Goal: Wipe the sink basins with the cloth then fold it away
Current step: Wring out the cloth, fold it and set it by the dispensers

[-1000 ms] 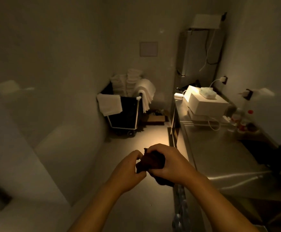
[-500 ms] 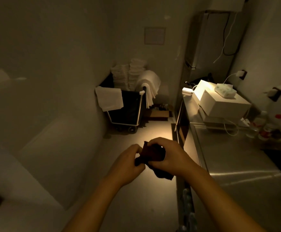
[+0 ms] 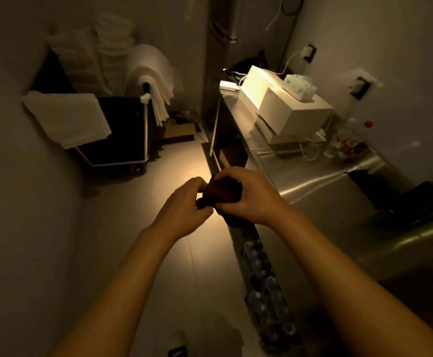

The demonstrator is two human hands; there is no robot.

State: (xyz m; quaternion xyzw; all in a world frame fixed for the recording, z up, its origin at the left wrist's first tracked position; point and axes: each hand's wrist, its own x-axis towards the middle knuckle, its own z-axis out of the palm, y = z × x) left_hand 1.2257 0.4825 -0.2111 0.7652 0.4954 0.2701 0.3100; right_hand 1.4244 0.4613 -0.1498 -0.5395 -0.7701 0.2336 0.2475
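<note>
Gripping a dark cloth (image 3: 224, 193) (bunched) between both hands' fingers (image 3: 202, 184).

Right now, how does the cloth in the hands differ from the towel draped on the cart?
The cloth is dark and bunched between the left hand and right hand; the towel is white and spread flat. The cloth is held in mid-air, while the towel hangs over the rim of the cart. Both are fabric.

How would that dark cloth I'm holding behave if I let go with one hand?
The cloth is bunched between the left hand and right hand, so it is probably soft and floppy. A tail already sags below the right hand, so the rest would likely droop. It looks light.
</note>
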